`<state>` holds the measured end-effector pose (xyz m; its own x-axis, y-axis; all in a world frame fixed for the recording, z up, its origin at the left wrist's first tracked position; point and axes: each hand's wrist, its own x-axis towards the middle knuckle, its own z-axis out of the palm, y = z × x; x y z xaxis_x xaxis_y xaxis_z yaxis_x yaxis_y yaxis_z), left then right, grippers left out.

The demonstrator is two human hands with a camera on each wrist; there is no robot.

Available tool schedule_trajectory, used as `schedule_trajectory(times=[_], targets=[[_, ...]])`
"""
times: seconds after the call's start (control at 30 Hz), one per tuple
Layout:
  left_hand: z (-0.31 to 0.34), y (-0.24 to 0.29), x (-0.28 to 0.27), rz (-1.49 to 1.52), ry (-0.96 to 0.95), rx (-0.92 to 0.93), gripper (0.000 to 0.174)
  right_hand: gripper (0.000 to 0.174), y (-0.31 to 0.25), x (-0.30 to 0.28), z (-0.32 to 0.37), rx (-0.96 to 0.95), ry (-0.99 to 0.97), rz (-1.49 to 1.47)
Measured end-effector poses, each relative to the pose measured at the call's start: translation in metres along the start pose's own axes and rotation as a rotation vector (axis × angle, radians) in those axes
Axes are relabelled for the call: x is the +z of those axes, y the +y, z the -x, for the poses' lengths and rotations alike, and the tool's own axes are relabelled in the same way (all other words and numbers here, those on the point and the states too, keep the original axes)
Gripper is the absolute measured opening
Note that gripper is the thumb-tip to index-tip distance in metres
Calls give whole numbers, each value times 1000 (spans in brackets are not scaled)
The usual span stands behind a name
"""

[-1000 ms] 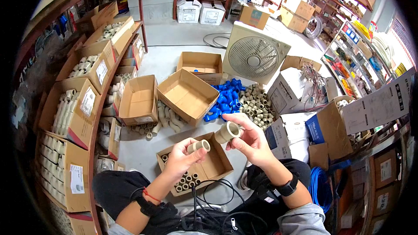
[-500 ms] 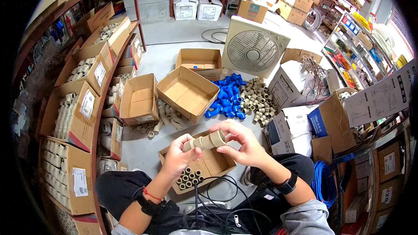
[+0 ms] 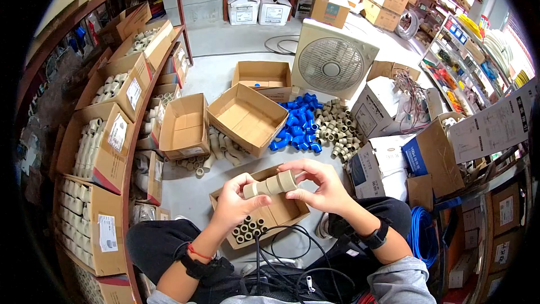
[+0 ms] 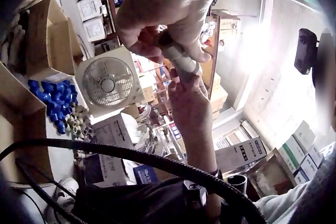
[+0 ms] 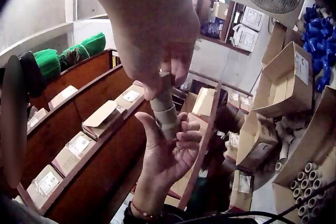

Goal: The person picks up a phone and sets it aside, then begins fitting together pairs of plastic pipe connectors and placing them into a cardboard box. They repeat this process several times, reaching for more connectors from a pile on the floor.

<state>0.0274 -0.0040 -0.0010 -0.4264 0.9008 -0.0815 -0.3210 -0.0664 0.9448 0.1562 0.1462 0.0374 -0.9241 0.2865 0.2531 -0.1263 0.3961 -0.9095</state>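
Note:
Two beige plastic pipe couplings meet end to end in front of me, forming one stepped line. My left hand (image 3: 233, 201) grips the narrower coupling (image 3: 256, 189) between thumb and fingers. The wider coupling (image 3: 283, 180) is pinched by my right hand (image 3: 324, 189), thumb below and fingers over its far end. In the right wrist view the joint between the couplings (image 5: 166, 109) shows, with the left palm turned up. Below the hands stands an open cardboard box (image 3: 292, 214), where several beige couplings (image 3: 247, 229) stand upright in rows.
Blue pipe elbows (image 3: 298, 126) and loose beige fittings (image 3: 339, 129) lie heaped on the floor ahead. Beyond them stands a box fan (image 3: 332, 62). Open cartons (image 3: 247, 115) sit to the left, beside a shelf of boxed fittings (image 3: 98, 146). Black cables (image 3: 298, 236) hang over my lap.
One second ago the couplings were apart, one in each hand, the wider one tilted toward me. The hands have since come together and the couplings are aligned end to end.

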Motion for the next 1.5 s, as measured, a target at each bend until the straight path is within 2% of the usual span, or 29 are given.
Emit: schedule_trajectory(times=[0.2,0.3,0.4,0.57,0.67,0.8,0.9,1.13,1.23,1.5], targets=[[2,1,1,-57,11,-19,31,38,2,1,-1,-83,39,23],[2,-2,1,-147,18,34,30,38,-1,-2,3,81,12,88],[2,-6,-1,-206,48,42,30,35,5,1,4,44,43,106],[4,4,7,-43,7,13,36,30,2,2,3,111,29,36],[5,0,5,-84,-3,-10,35,26,10,4,5,108,32,57],[6,-4,2,-164,-2,-7,31,39,17,5,8,144,38,146],[6,-6,0,-214,-16,25,30,41,16,10,10,95,86,76],[6,-10,0,-312,-26,77,27,41,14,10,11,231,3,241],[6,-12,-3,-345,-29,103,28,42,12,13,12,232,23,139],[8,-4,1,-399,-17,151,26,47,15,13,13,290,-11,117]])
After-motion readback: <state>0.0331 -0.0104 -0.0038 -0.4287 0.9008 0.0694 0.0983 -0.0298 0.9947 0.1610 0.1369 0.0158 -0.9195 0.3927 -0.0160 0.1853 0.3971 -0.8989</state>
